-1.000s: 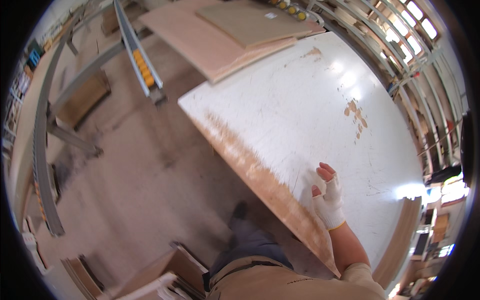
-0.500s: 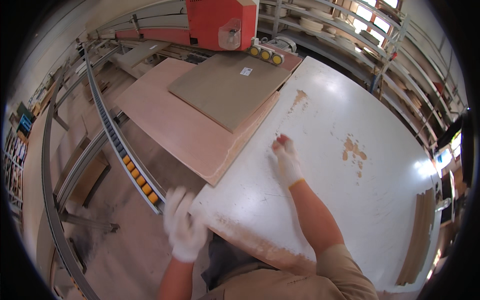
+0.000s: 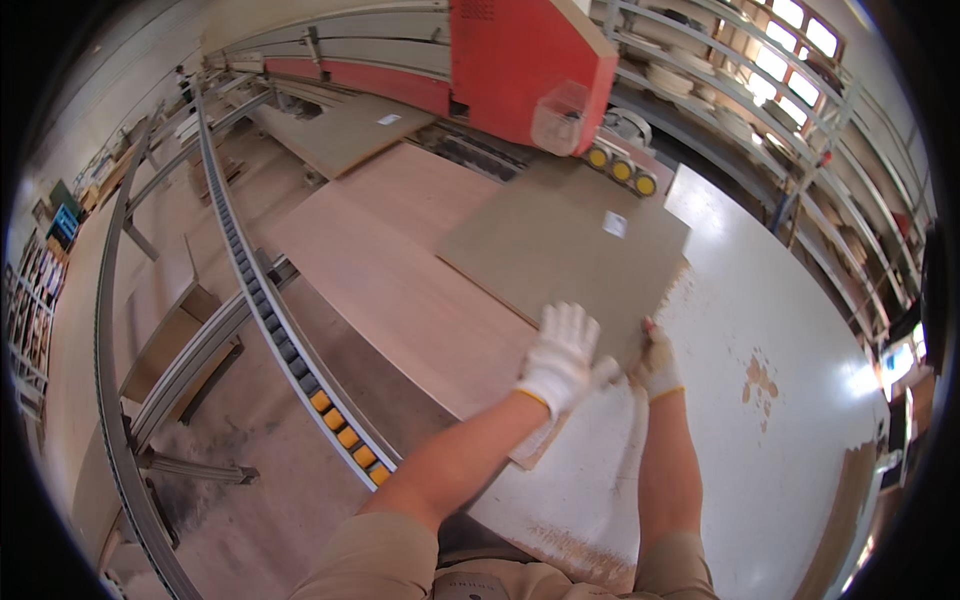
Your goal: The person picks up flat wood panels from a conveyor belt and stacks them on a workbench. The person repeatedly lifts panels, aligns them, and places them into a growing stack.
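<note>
A flat grey-brown panel [image 3: 560, 235] with a white label lies over a larger pinkish board [image 3: 400, 260], its near right part reaching over the white-topped table [image 3: 720, 470]. My left hand [image 3: 560, 355], in a white knit glove, is stretched out with fingers apart at the panel's near edge. Beside it, my right hand [image 3: 658, 365], gloved too and with reddish fingertips showing, is closed around the panel's near right edge. Its thumb side is partly blurred, and the underside of the panel is hidden.
A red machine housing [image 3: 525, 75] with round yellow-rimmed parts stands behind the panel. Another labelled panel [image 3: 350, 130] lies farther left. A roller rail [image 3: 265, 300] with orange rollers runs along the left. Shelves [image 3: 720, 120] stand at the back right; brown strips [image 3: 840, 520] lie at the table's right.
Both hands have come to the grey-brown panel, the left from beside the table, the right from the tabletop. The panel has shifted toward me and right, past the pinkish board's edge. The view has turned left.
</note>
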Demonstrator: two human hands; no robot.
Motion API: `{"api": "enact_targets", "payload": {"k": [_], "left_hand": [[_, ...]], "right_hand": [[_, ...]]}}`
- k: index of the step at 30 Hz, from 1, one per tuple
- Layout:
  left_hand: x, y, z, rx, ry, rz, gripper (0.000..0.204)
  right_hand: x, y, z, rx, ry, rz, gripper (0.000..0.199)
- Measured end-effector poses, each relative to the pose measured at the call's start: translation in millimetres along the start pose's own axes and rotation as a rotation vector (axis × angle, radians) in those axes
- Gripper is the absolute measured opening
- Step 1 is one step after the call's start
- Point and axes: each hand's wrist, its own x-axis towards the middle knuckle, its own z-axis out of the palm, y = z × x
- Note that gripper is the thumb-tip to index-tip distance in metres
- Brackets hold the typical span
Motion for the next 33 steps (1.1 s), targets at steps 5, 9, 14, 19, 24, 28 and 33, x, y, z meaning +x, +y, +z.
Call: {"api": "enact_targets", "payload": {"k": [5,9,14,19,24,28,33], "left_hand": [[-19,44,-44,-0.359,-0.211,0.161,0.056],[-18,38,-68,-0.528,-0.311,0.159,0.045],[-16,-7,-60,-0.288,-0.031,-0.134,0.038],[-36,-12,-44,-0.422,-0.051,-0.181,0.036],[-42,-17,-23,-0.262,0.068,-0.231,0.045],[-24,-57,2,-0.097,0.176,-0.277,0.050],[16,-132,-2,0.234,0.255,-0.220,0.050]], "right_hand": [[-59,-27,-45,-0.130,0.288,-0.039,0.041],[-134,-31,-62,-0.089,0.294,-0.140,0.046],[-239,-30,-68,0.116,0.233,-0.270,0.055],[-319,-44,-101,0.054,0.487,-0.342,0.055],[-377,-62,-162,-0.070,0.518,-0.360,0.057],[-404,-104,-193,-0.389,0.588,-0.326,0.063],[-425,-181,-157,-1.010,1.080,0.219,0.069]]}}
